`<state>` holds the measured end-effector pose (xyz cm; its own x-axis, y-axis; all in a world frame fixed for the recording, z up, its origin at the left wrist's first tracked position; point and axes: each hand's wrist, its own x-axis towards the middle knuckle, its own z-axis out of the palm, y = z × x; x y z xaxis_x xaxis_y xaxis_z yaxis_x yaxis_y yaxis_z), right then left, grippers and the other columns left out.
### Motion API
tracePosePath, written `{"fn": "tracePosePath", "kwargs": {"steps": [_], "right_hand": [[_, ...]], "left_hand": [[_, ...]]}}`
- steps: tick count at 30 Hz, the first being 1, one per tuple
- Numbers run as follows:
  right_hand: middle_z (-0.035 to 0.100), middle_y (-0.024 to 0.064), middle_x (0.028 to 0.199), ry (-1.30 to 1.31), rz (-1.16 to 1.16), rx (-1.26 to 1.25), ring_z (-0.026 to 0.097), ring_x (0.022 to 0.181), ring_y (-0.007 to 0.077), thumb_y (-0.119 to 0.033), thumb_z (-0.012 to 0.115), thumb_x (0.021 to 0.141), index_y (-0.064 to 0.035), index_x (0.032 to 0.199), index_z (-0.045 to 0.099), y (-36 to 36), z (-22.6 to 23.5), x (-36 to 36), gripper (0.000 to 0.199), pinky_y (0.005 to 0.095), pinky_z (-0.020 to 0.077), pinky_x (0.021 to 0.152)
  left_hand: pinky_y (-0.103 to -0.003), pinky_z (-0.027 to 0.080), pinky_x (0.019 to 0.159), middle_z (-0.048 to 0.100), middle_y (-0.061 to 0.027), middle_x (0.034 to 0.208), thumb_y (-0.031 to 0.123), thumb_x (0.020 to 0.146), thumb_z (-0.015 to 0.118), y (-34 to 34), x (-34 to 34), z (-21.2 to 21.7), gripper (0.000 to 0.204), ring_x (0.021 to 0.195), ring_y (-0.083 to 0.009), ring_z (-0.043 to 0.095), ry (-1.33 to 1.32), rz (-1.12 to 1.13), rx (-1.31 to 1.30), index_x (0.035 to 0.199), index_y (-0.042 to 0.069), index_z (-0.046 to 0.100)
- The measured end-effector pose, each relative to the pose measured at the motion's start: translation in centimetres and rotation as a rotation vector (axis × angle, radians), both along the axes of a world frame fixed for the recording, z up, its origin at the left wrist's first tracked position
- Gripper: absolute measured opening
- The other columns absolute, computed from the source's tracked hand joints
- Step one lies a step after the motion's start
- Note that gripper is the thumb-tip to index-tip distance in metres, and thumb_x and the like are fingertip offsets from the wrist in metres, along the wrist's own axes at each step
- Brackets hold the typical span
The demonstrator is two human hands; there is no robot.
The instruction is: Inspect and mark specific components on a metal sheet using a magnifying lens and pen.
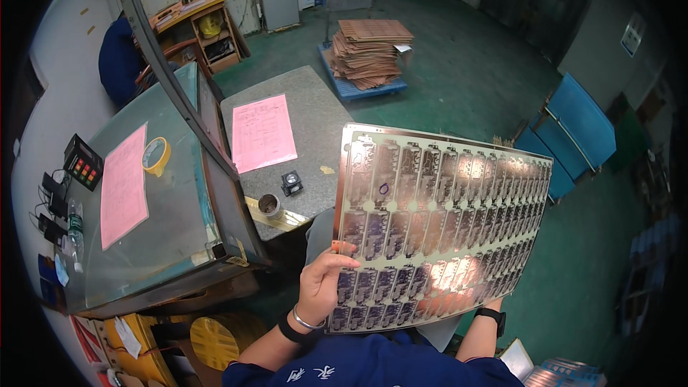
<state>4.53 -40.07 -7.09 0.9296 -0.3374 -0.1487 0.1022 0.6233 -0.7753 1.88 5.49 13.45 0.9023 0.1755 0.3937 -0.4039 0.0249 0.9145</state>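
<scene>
I hold a large shiny circuit board panel [437, 226] up in front of me, tilted, its face covered with rows of repeated small circuits. My left hand [322, 283] grips its lower left edge, thumb on the front face. My right hand is hidden behind the panel's lower right part; only the right wrist with a black watch [491, 317] shows below the edge. A small blue ring mark sits on the panel near its upper left.
A grey stone-topped table [315, 107] carries a pink sheet [261, 132], a small magnifier [291, 183] and a tape roll [269, 205]. A glass-topped bench [172, 208] at left holds another pink sheet and yellow tape [156, 155]. A stack of copper panels [369, 50] lies on a blue cart; a person sits far left.
</scene>
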Motion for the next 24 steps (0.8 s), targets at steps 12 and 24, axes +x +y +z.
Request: {"fn": "tracePosePath", "kwargs": {"steps": [12,24], "right_hand": [[0.039,0.0119,0.14,0.067,-0.045,-0.014,0.039,0.127,0.0255,-0.032,0.035,0.097,-0.007,0.138,0.035,-1.5,-2.1,-0.8,0.048,0.0418,0.0303,0.108],[0.038,0.0119,0.141,0.116,-0.085,-0.043,0.038,0.127,0.0256,-0.031,0.035,0.097,-0.0067,0.138,0.034,-3.6,-4.9,-1.9,0.047,0.0421,0.0297,0.108]], "left_hand": [[-0.032,0.043,0.09,0.063,-0.0125,0.096,0.0,0.094,0.043,-0.2,0.2,0.0,0.02,0.102,-0.0224,0.058,0.002,0.018,0.026,0.09,0.001,0.062],[-0.034,0.043,0.091,0.064,-0.0096,0.088,-0.002,0.093,0.044,-0.2,0.4,-1.8,0.019,0.098,-0.0214,0.059,0.065,0.025,-0.021,0.086,0.002,0.061]]}}
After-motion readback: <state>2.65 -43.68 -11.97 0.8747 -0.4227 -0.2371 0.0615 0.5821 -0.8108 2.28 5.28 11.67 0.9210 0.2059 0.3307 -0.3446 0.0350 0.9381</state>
